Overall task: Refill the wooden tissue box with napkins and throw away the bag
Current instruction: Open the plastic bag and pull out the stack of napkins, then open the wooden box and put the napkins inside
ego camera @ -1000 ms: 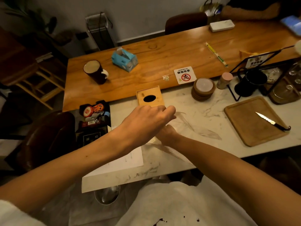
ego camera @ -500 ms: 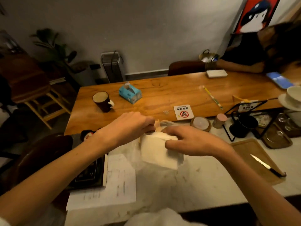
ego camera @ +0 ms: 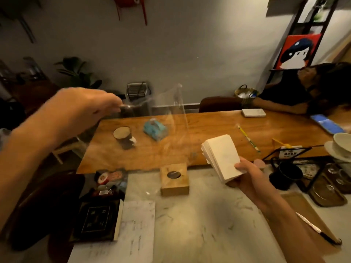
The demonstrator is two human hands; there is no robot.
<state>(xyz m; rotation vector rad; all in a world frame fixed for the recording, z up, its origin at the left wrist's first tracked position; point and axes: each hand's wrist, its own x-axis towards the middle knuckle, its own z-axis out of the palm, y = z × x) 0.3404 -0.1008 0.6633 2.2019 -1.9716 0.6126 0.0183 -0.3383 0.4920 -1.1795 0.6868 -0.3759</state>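
Pinching the clear plastic bag [ego camera: 171, 118] aloft with the curled fingers of the left hand [ego camera: 83, 105], clamping 1 stack of white napkins [ego camera: 222, 156] in the fingers of the right hand [ego camera: 252, 179], with the wooden tissue box [ego camera: 174, 182] on the counter [ego camera: 199, 215] below and between both sets of fingers, touched by neither.

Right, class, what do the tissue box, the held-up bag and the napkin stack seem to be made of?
Tissue box: pale wood, matte tan faces. Bag: thin clear plastic film, probably; the table shows through it, with glints. Napkin stack: white matte paper, thin layered edges visible.
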